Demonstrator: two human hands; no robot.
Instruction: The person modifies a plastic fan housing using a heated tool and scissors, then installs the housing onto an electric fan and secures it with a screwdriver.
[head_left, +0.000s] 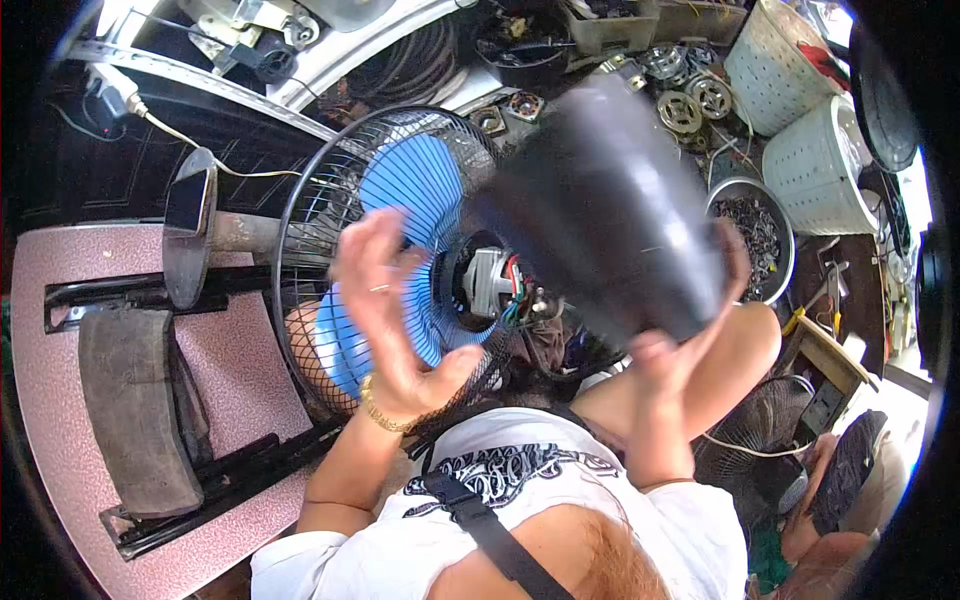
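My right hand grips the lower right end of a large black fan motor cover, smeared by motion and held up in front of me. My left hand, above a gold bracelet, is raised with its fingers apart and holds nothing. Behind it stands a fan with blue blades inside a black wire guard. At the fan's centre the bare motor shows, with coloured wires beside it. The cover hides what lies directly behind it.
At left is a pink speckled board with a worn dark pad and a phone on a stand. A metal bowl of screws, white perforated baskets, pliers and a wooden box are at right.
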